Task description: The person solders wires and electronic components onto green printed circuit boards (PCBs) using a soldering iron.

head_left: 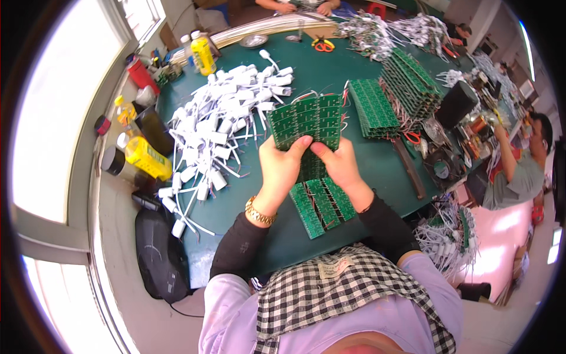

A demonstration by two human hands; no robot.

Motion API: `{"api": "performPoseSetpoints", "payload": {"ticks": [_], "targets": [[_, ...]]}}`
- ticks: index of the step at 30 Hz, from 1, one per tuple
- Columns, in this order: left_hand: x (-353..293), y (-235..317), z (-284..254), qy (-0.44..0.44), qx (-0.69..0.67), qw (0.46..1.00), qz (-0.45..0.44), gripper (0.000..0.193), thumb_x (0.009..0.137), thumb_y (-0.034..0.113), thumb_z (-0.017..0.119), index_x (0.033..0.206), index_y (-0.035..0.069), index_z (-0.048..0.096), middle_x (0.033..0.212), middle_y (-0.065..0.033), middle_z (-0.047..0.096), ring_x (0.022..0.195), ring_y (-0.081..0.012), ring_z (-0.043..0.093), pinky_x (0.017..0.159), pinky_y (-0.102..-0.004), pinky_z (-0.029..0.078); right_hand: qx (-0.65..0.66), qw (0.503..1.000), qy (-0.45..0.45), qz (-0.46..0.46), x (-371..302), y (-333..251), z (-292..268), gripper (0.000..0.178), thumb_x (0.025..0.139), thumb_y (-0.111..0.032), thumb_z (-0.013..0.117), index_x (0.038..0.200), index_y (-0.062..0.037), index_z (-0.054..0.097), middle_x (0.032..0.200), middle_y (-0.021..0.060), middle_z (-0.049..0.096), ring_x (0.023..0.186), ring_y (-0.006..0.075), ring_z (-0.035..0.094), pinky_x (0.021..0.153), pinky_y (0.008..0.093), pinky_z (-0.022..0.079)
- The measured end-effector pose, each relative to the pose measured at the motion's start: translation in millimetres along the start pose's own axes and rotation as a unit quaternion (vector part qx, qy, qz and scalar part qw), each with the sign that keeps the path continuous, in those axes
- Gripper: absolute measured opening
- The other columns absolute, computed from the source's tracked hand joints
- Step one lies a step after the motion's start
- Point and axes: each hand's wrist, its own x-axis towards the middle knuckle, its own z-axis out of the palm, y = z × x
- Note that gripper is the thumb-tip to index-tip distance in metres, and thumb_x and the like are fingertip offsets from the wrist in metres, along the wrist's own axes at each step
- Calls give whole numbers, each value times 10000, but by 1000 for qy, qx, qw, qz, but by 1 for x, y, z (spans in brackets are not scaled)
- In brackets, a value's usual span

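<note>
My left hand [282, 171] and my right hand [341, 167] together grip a green circuit board panel [308, 120], thumbs on its near face and fingers hidden behind. The panel is tilted up toward me, and thin wires stick out along its top and right edges. Below it, another green circuit board panel [312, 213] lies on the table near me, with dark slots running across it. Left of my hands spreads a heap of white plastic connectors with short cables [215, 118].
On the right stand stacks of green circuit boards [372, 106] beside a dark bar [409, 168]. Orange-handled scissors [322, 44] lie at the back. Yellow bottles [147, 158] line the left edge, near a black bag [158, 256]. Other people work at the far side and right.
</note>
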Motion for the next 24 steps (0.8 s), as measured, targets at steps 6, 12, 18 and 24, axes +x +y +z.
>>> {"api": "performPoseSetpoints", "payload": {"ticks": [6,12,18,24], "targets": [[-7,6,3,42,36,998,39,169,817,55,708,959,-26,664,875,-54,688,757,-90,601,710,-242,482,-43,993,72,-83,-2,-7,14,292,831,-96,669,1098,-3,597,958,84,685,870,141,632,784,295,491],[-1,-8,11,76,95,989,79,158,832,73,700,948,-26,659,853,-52,687,738,-93,601,677,-243,486,-227,955,152,-111,0,8,18,262,829,-123,674,1057,-6,617,880,97,699,798,149,655,732,286,506],[13,-8,-7,-90,-184,971,-124,256,913,121,599,1122,-26,585,1047,-77,650,909,-129,598,788,-271,481,55,997,8,51,0,2,2,315,774,-12,701,1079,19,627,1011,62,673,910,139,625,818,281,492],[17,-46,-13,-121,-162,979,-30,285,929,132,574,1170,-15,537,1104,-88,618,989,-168,584,850,-300,472,-22,998,14,64,12,9,0,251,741,-33,722,982,2,665,908,82,703,811,135,652,744,290,505]]}}
